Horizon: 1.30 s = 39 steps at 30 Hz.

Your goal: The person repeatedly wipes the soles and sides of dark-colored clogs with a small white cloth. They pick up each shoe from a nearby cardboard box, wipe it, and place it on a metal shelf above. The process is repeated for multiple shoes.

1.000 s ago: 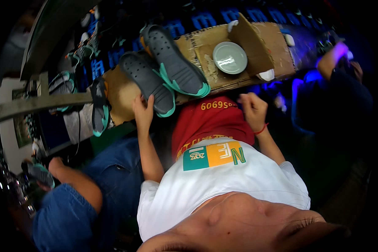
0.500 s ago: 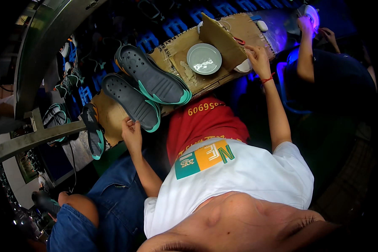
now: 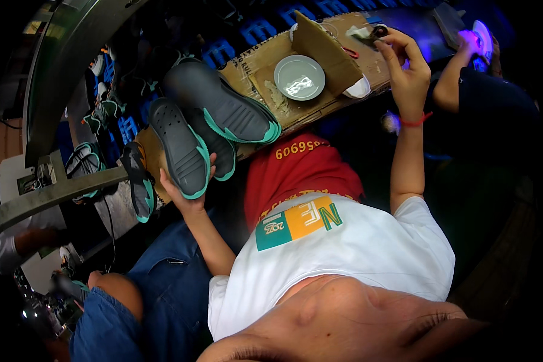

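Observation:
My left hand [image 3: 190,192] is closed around the heel end of a dark grey shoe sole [image 3: 181,148] with a teal edge, its small-holed forefoot pointing away from me. Under and beside it rest more grey soles [image 3: 235,111] of the same kind, partly overlapping. At the far right, my right hand [image 3: 409,69] pinches a small brush-like tool [image 3: 371,36] with a dark handle and a pale, ragged end; its exact kind is not clear. The tool is held over the cardboard, right of the upright flap.
A round pale bowl [image 3: 300,77] sits inside the cardboard tray [image 3: 262,75], beside a standing flap [image 3: 325,54]. Another sole [image 3: 138,181] lies at the left near a metal bar [image 3: 90,182]. A person in denim [image 3: 162,295] is at my left; another's hand [image 3: 467,42] holds a purple-lit piece.
My left hand has taken hold of a sole and lifted it slightly. My right hand has moved away from the cardboard flap, rightward and farther out, and now holds the brush-like tool.

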Motion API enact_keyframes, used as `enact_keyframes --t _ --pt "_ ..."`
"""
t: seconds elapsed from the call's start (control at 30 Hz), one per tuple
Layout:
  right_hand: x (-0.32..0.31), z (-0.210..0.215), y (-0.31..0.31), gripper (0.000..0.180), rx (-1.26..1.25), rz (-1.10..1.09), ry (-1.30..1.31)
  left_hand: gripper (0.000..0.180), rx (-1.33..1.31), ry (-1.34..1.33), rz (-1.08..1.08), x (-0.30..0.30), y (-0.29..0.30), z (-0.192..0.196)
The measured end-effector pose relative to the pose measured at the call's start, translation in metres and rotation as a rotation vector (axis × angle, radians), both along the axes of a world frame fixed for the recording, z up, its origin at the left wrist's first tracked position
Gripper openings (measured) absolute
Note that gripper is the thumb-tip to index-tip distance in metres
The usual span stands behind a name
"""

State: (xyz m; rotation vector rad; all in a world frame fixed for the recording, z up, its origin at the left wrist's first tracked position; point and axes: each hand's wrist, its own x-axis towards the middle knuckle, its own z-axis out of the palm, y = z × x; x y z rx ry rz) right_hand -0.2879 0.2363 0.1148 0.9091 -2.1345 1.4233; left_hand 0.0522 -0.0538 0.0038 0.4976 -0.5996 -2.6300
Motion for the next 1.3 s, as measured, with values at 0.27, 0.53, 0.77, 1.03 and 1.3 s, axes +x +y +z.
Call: enact_keyframes --t 0.27,0.53,0.77,1.03,1.3 --pt "0.047 -0.053 -0.062 0.016 0.462 0.254 0.159 0.073 -0.154 0.005 0.022 -0.006 0.015 0.006" --pt "0.023 -0.105 -0.081 0.013 0.522 0.237 0.144 0.087 -0.821 -0.208 0.173 -0.011 0.047 0.032" --pt "0.018 -0.115 -0.084 0.013 0.5 0.257 0.165 0.086 -1.002 -0.144 0.078 -0.046 0.052 0.042" --pt "0.013 -0.107 -0.082 0.013 0.491 0.251 0.143 0.079 -1.119 -0.112 0.04 -0.085 0.056 0.043" --pt "0.027 -0.055 -0.061 0.014 0.321 0.475 -0.112 0.082 -1.105 -0.127 0.024 -0.087 0.065 0.049"
